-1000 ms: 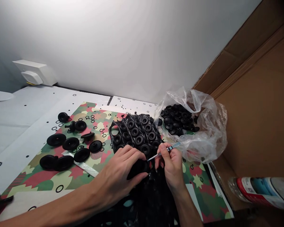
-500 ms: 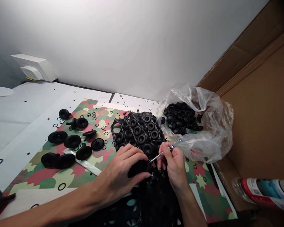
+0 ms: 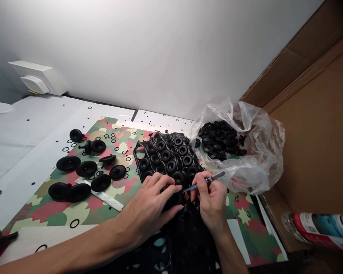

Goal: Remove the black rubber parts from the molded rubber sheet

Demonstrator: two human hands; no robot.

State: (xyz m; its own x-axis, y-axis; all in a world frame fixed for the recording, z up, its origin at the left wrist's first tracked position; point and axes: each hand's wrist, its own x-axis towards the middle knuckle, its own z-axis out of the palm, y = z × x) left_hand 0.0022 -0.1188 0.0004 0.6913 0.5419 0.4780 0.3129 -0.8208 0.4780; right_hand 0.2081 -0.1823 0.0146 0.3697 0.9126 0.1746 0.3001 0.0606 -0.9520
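A black rubber sheet (image 3: 165, 155) moulded with rows of round ring-shaped parts lies before me, its near portion running down towards my body. Curled over it, my left hand (image 3: 160, 196) has thumb and forefinger around one dark rubber part, mostly hidden by the fingers. Slim metal tweezers (image 3: 207, 180) are pinched in my right hand (image 3: 213, 196). Their tip points left, close to my left fingertips at the rubber part. Whether the tip touches it, I cannot tell.
Several loose black rubber discs (image 3: 100, 183) lie on a camouflage-patterned mat (image 3: 114, 146) to the left, among thin black rings. A clear plastic bag (image 3: 255, 167) with small black parts (image 3: 218, 137) sits right. Beyond it are cardboard (image 3: 314, 125) and a labelled bottle (image 3: 320, 228).
The tweezers have turned in my right hand to a flatter angle, their back end shifting right. My left forefinger now reaches slightly farther right over the rubber part. The view has shifted slightly.
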